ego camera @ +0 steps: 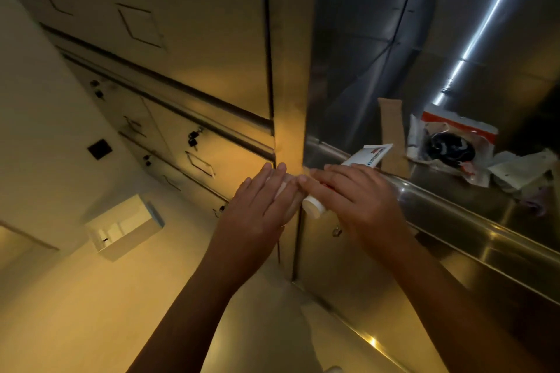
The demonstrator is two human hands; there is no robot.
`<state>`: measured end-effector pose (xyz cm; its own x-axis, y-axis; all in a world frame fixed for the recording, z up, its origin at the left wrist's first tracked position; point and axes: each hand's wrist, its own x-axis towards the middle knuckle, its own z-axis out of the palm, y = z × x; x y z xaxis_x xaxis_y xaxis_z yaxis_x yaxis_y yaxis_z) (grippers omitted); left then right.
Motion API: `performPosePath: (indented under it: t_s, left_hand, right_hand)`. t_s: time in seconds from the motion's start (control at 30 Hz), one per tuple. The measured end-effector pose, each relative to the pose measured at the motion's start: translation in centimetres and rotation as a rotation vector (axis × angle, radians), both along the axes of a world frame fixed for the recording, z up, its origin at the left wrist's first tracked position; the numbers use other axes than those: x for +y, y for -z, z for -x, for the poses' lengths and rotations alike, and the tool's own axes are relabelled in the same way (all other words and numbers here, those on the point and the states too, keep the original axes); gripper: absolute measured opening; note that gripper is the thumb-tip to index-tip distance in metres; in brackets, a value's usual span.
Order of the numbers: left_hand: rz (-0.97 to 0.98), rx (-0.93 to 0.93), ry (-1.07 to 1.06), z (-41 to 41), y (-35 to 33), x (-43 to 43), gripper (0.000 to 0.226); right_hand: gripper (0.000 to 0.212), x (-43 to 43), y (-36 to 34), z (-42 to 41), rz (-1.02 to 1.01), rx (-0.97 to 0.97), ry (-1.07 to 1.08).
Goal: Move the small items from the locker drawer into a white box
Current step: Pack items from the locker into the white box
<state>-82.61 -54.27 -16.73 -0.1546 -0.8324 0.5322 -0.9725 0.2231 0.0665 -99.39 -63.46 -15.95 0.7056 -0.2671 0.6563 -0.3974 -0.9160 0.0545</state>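
Head view, looking down on an open steel drawer (454,212) at right and the floor at left.

The right hand (360,200) grasps a white tube (371,154), fingers laid over its barrel. The crimped end points back over the drawer's front rim and the round cap (313,208) juts out toward the left hand (257,206). The left hand lies just beside the cap with its fingers straight. A pale patch shows under those fingers, but whether it is part of the tube or a separate item cannot be told.

The tube is thus carried at the drawer's front corner, outside the box (130,239). The box stands open on the floor, well apart to the left.

Still in the drawer are a brown sleeve (392,130), a clear bag (451,145) with a dark item inside, and pale packets (521,169).

Handling: the tube is probably light, with a soft wall that yields under pressure and a smooth printed skin. The stiffest holds are likely the cap and the shoulder behind it. A loose wrap round the barrel should suffice, since a hard squeeze risks forcing out the contents. The bag and packets look limp and crinkly, so they are best pinched at an edge.
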Motion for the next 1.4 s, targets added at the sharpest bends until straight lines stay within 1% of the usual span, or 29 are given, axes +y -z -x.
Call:
performPosePath:
  t_s: [0.13,0.27,0.43,0.6,0.7,0.87,1.0,1.1,1.23,1.4]
  left_hand:
    - [-0.025,-0.019,-0.036,-5.0,0.2,3.5,0.043]
    - [0.006,-0.013,-0.088,-9.8,0.5,7.0,0.042]
    - [-0.020,0.000,-0.178,-15.4,1.0,11.4,0.048]
    - [-0.062,0.010,-0.299,-20.0,1.1,14.8,0.049]
    - [-0.083,0.019,-0.371,-22.2,1.3,15.8,0.059]
    - [-0.107,0.034,-0.477,-25.6,2.1,15.5,0.060]
    - [-0.129,0.035,-0.557,-28.9,3.0,13.8,0.061]
    - [-0.143,0.035,-0.619,-31.5,3.4,11.8,0.060]
    - [-0.165,0.022,-0.696,-35.1,3.3,8.9,0.062]
    - [-0.185,0.070,-0.821,-39.1,3.0,6.6,0.063]
  right_hand:
    - [0.030,2.8,0.1,-4.7,-0.001,0.042,-0.034]
    - [0.031,5.7,0.4,-10.1,0.004,0.038,-0.091]
    - [0.040,8.8,1.1,-16.8,0.022,-0.021,-0.185]
    - [0.045,10.7,2.0,-22.6,-0.007,0.004,-0.256]
    - [0.050,11.0,2.3,-25.7,-0.053,0.000,-0.319]
    - [0.066,9.9,3.0,-30.3,-0.074,0.059,-0.384]
    - [0.058,7.2,3.8,-34.5,-0.078,0.087,-0.440]
    - [0.063,4.5,4.4,-37.7,-0.103,0.118,-0.500]
    - [0.061,0.8,4.4,-42.3,-0.113,0.104,-0.564]
    - [0.050,-2.6,4.4,-47.6,-0.116,0.124,-0.653]
